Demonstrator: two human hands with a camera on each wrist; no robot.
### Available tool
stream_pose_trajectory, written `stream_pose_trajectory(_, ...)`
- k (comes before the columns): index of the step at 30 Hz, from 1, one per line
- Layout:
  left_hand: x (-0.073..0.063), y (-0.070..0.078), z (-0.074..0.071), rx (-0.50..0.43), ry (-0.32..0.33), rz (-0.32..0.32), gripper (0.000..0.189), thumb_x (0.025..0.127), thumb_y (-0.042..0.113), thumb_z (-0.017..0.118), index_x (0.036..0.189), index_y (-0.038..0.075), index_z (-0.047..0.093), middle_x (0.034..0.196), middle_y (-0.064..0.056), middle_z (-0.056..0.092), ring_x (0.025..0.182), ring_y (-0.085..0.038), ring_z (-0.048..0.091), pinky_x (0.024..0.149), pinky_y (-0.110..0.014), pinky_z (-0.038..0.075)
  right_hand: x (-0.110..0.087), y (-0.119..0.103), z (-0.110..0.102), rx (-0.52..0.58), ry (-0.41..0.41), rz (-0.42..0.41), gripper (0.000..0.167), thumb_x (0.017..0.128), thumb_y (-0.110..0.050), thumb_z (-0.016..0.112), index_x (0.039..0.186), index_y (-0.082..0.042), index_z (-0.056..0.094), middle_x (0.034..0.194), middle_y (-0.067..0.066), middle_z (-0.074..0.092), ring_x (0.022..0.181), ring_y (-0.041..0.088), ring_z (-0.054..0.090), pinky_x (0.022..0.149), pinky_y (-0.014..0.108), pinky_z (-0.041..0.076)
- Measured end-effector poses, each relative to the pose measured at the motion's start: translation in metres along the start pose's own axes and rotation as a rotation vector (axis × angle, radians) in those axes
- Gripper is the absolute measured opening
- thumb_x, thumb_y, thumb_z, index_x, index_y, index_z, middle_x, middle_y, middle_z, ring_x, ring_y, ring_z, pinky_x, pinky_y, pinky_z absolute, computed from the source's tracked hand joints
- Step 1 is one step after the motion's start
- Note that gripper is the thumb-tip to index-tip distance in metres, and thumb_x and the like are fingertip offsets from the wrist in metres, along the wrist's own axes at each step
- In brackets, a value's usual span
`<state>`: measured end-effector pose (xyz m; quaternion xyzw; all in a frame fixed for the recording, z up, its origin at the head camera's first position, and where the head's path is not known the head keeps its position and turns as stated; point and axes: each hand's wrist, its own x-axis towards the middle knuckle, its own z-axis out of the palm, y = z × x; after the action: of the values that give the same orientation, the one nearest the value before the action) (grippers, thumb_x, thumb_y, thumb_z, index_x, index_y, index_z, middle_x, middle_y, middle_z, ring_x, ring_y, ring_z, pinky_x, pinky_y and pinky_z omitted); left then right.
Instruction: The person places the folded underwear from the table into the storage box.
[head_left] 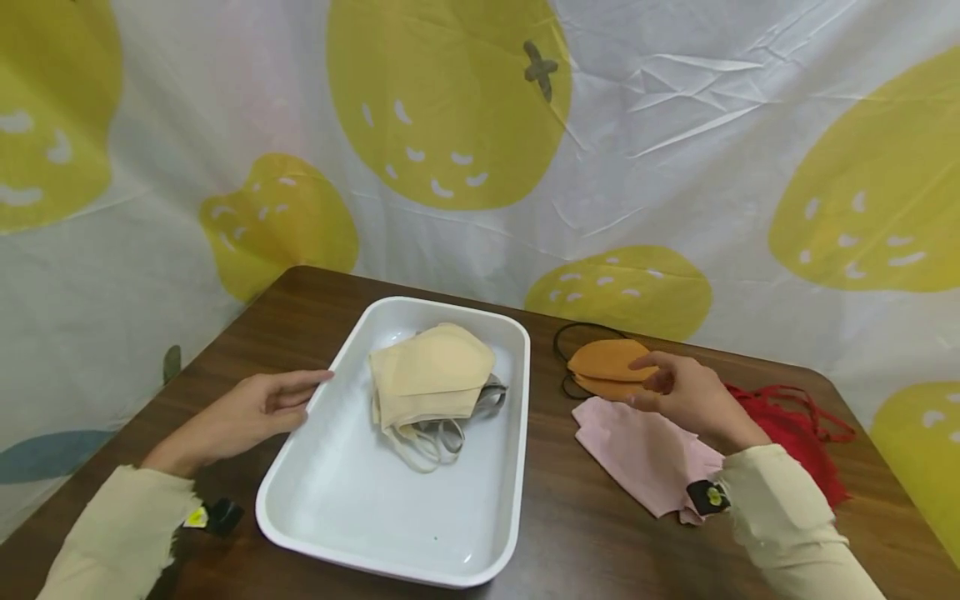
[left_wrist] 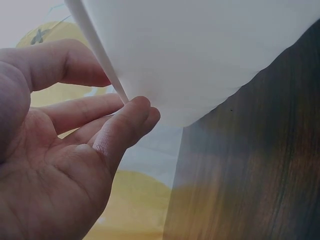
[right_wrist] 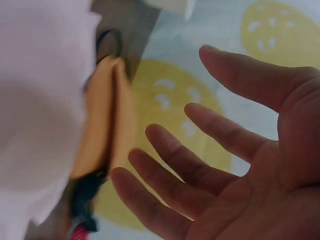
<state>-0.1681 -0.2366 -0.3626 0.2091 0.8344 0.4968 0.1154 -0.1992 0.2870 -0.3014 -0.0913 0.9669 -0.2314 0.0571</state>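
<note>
A white tray (head_left: 420,500) stands on the brown table, and my left hand (head_left: 255,412) holds its left rim. In the left wrist view, the fingers (left_wrist: 135,107) lie on both sides of the tray's edge (left_wrist: 107,65). Inside the tray is a beige cloth mask (head_left: 431,367) with ear loops, over something grey. My right hand (head_left: 690,396) hovers at an orange mask (head_left: 607,358) with black loops; its fingers are spread and relaxed in the right wrist view, holding nothing. Below that hand lies a pink mask (head_left: 637,450); a red cloth piece with straps (head_left: 795,433) is partly hidden by the forearm.
The dark wooden table (head_left: 555,533) has rounded back corners. Behind it hangs a white curtain (head_left: 480,250) with yellow fruit prints. Black straps with small yellow marks (head_left: 708,497) are on both wrists.
</note>
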Motion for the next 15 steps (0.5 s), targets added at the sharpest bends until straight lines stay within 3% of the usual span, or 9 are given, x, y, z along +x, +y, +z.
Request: stream_pose_trajectory(15,-0.001,0.001,0.000,0.001,0.003,-0.011,0.056,0.099,0.008,0.056,0.149,-0.010,0.039,0.149,-0.033,0.045,0.134,-0.042,0.050,0.091,-0.024,0.058,-0.014,0.071,0.031,0.054,-0.038,0.011,0.088,0.077,-0.033,0.086,0.143,0.005,0.043,0.138,0.034,0.053,0.126,0.051,0.052,0.098,0.064,0.049)
